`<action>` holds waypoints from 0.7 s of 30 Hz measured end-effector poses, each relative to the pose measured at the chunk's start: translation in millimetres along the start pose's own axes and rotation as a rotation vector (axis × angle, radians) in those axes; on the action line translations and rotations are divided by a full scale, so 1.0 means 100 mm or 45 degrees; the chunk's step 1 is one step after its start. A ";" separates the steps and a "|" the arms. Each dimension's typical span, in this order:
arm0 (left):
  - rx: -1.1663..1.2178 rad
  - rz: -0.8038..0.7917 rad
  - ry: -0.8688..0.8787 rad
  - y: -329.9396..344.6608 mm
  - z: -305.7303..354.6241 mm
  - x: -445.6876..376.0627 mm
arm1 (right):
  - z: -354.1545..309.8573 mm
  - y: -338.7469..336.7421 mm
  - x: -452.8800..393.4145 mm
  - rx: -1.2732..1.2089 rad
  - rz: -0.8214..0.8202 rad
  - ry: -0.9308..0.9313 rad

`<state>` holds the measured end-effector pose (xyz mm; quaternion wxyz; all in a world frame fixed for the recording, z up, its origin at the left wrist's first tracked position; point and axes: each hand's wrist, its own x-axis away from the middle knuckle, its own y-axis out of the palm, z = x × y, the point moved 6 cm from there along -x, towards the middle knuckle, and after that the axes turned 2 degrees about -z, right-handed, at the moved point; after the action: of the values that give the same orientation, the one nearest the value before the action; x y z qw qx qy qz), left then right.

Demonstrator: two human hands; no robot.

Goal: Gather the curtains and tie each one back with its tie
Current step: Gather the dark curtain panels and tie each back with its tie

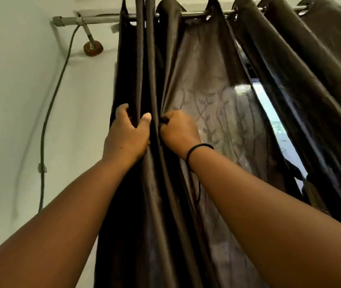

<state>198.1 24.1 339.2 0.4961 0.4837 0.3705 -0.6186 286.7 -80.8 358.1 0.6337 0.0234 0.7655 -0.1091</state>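
Gathering step: left hand [127, 134] fingers curled round bunched folds of the dark brown satin eyelet curtain [144, 69] at far left, right hand [178, 129] pinching next pleat just beside it (no tie seen yet); next, pull remaining fabric left.

Two bare hands raised against a dark brown curtain [165, 65] hung by eyelets on a metal rod [95, 19]. Left hand [127, 135] wrapped round a bunch of gathered folds, thumb in front, fingers curled behind the cloth. Right hand [179, 130] just beside it, fist closed on the next fold, a thin black band [196, 149] on its wrist. Right of the hands, thinner patterned fabric [217, 113] with light through it, then a bright strip of window [275, 121] and a second dark curtain [310, 69]. Left of the hands, a pale wall [16, 90] with a cable [49, 113] running down it.
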 end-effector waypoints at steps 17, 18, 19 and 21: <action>-0.263 0.102 0.003 -0.49 -0.30 -0.31 | -0.81 0.28 -0.17 -0.037 -0.175 -0.073; -0.137 0.097 -0.021 -0.52 -0.35 -0.34 | -0.89 0.32 -0.18 -0.045 -0.204 -0.123; -0.017 0.097 -0.052 -0.55 -0.39 -0.35 | -0.96 0.34 -0.19 -0.033 -0.233 -0.174; 0.123 0.056 -0.127 -0.56 -0.40 -0.31 | -0.99 0.33 -0.21 0.038 -0.291 -0.248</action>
<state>154.3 82.7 357.6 0.5035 0.4839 0.3042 -0.6479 200.6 -26.7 390.9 0.6880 -0.0652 0.6963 -0.1938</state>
